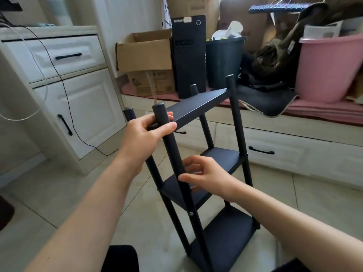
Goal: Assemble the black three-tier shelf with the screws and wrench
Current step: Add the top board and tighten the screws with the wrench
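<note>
Shelf standing upright on the tiled floor, steadied by both hands.

Nearest, the right hand curls loosely round the front post just above the middle tier, thumb on the post; higher up, the left hand pinches the same post at the near corner of the top tier, probably to square it. One screw shows lower on the post. No wrench is visible. Beyond stand a cardboard box and a pink tub.
</note>
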A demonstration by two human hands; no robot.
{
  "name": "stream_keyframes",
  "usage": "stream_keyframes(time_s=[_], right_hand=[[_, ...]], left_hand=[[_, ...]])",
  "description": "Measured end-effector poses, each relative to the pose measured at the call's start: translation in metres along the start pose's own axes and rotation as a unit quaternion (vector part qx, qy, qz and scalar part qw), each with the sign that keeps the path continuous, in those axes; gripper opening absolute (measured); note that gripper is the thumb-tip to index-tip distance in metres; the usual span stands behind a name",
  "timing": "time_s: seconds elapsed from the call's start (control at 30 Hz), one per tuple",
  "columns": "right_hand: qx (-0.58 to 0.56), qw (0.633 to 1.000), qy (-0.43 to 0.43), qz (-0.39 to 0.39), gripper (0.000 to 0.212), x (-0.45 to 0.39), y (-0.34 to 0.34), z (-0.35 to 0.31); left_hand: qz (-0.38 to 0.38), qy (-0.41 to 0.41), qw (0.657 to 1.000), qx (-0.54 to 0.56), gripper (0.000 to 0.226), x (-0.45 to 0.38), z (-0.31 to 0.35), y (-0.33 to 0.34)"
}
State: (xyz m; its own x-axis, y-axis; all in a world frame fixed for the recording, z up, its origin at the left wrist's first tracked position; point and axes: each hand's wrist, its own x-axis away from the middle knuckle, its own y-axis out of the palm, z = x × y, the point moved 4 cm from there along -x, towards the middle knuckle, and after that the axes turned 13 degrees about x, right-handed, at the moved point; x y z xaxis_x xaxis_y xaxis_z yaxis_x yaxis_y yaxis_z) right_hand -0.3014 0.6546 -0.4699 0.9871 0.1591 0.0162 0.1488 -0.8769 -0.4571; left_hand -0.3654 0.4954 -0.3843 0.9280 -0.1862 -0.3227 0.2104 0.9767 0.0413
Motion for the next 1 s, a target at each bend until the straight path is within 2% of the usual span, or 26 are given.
stream_keyframes(time_s=[0.07, 0.13, 0.17, 0.23, 0.33, 0.4, 0.43, 0.5, 0.57, 0.63, 0.77, 1.0], right_hand=[[0.005, 1.0, 0.003, -0.015, 0.023, 0.004, 0.001, -0.002], [0.043, 0.999, -0.007, 0.002, 0.019, 0.005, -0.005, -0.006], [0.07, 0.997, -0.019, 0.041, 0.017, 0.004, -0.014, -0.008], [0.129, 0.975, -0.039, 0.179, 0.014, 0.003, -0.044, -0.01], [0.15, 0.908, -0.009, 0.392, 0.014, 0.013, -0.099, -0.005], [0.124, 0.872, 0.041, 0.472, 0.023, 0.019, -0.128, 0.011], [0.119, 0.862, 0.069, 0.488, 0.03, 0.02, -0.139, 0.021], [0.128, 0.861, 0.129, 0.475, 0.049, 0.017, -0.15, 0.039], [0.124, 0.876, 0.158, 0.439, 0.058, 0.013, -0.151, 0.05], [0.111, 0.887, 0.15, 0.422, 0.046, 0.01, -0.149, 0.055], [0.091, 0.883, 0.141, 0.439, 0.015, 0.013, -0.15, 0.054], [0.076, 0.873, 0.123, 0.466, 0.012, 0.026, -0.147, 0.055]], left_hand=[[-0.021, 0.005, 1.0, -0.005, 0.014, 0.003, 0.004, 0.0], [-0.043, 0.013, 0.999, -0.003, 0.014, 0.007, 0.006, 0.0], [-0.052, 0.014, 0.999, -0.001, 0.014, 0.008, 0.006, -0.001], [-0.069, 0.009, 0.998, 0.002, 0.014, 0.008, 0.008, -0.003], [-0.092, 0.001, 0.996, 0.008, 0.013, 0.007, 0.009, -0.008], [-0.106, -0.003, 0.994, 0.008, 0.014, 0.006, 0.009, -0.01], [-0.113, -0.004, 0.993, 0.011, 0.015, 0.006, 0.008, -0.011], [-0.129, -0.006, 0.991, 0.019, 0.016, 0.006, 0.008, -0.012], [-0.148, -0.009, 0.989, 0.02, 0.017, 0.006, 0.007, -0.013], [-0.16, -0.01, 0.987, 0.008, 0.022, 0.007, 0.008, -0.014], [-0.156, 0.005, 0.987, -0.034, 0.031, 0.003, 0.009, -0.019], [-0.089, 0.028, 0.996, -0.01, 0.038, -0.009, 0.005, -0.015]])
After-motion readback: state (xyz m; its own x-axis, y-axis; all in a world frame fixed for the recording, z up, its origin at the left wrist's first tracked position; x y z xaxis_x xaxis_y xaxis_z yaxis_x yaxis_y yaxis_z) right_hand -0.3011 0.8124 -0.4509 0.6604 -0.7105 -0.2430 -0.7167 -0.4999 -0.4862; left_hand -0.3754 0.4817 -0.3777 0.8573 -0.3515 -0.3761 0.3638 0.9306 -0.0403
